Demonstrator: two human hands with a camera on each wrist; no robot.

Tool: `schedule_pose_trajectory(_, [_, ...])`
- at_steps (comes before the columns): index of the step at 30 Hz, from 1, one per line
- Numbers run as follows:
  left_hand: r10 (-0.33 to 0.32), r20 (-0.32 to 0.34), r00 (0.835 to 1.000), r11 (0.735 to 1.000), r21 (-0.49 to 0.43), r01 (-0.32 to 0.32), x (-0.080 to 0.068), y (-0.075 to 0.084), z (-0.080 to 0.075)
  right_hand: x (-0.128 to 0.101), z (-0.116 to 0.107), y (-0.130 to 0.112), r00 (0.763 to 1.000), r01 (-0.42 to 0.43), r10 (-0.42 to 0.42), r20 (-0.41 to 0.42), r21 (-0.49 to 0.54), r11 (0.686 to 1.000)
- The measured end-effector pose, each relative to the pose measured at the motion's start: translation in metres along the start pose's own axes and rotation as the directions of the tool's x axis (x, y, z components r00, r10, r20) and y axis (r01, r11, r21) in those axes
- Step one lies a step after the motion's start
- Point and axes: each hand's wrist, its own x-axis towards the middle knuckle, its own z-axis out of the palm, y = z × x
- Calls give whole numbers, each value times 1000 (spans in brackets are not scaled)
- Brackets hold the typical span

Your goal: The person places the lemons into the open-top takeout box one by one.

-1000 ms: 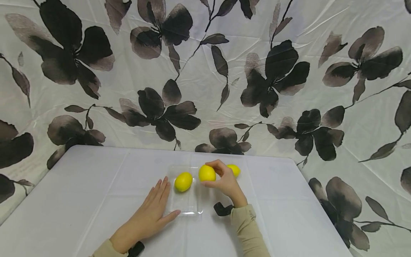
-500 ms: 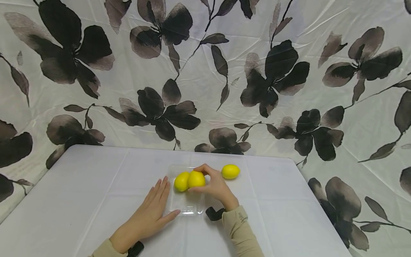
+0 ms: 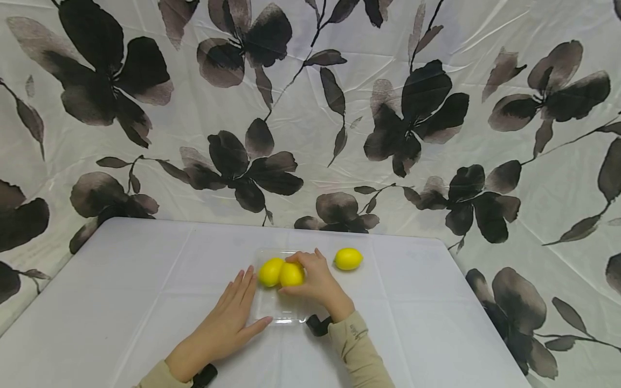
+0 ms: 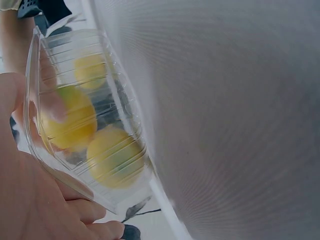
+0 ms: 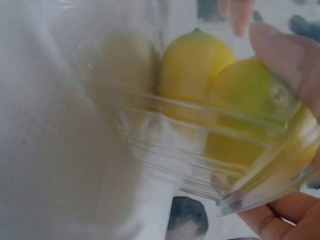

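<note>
My right hand (image 3: 317,281) holds a lemon (image 3: 292,275) between thumb and fingers, inside a clear plastic tray (image 3: 283,312). It sits up against another lemon (image 3: 270,272) in the tray's left part. Along the tray's left wall lies my left hand (image 3: 223,326), its fingers straight and thumb spread at the near corner. In the left wrist view the lemon in the tray (image 4: 117,159) and the held lemon (image 4: 72,122) show through the ribbed wall. Just right of the tray, a third lemon (image 3: 348,259) rests on the tablecloth.
A white cloth (image 3: 121,302) covers the table, whose far edge lies close behind the tray. Behind it hangs a white curtain with dark flowers (image 3: 242,172). Black devices (image 3: 317,325) are worn at both wrists.
My right hand has carried its lemon left into the tray, against the other lemon, which has shifted slightly left. The third lemon is now fully uncovered. The left hand has stayed put.
</note>
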Motion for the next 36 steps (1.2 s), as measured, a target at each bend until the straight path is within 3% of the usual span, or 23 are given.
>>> schedule_pose_trajectory(4, [3,0,1000,1000,-1,-3,0,0,-1,0,-2,-8,1000,-8,8,2,-108,994])
schedule_pose_trajectory(11, [6,1,1000,1000,-4,-6,0,0,-2,0,-1,-15,1000,-12,14,10,-192,981])
schedule_pose_trajectory(20, [7,-12,1000,1000,-1,-7,0,-1,0,-2,11,-17,992,-38,68,108,-262,964])
schedule_pose_trajectory(36, [5,-5,1000,1000,-1,-5,1,-2,2,-7,15,-17,974,-121,145,176,-140,983])
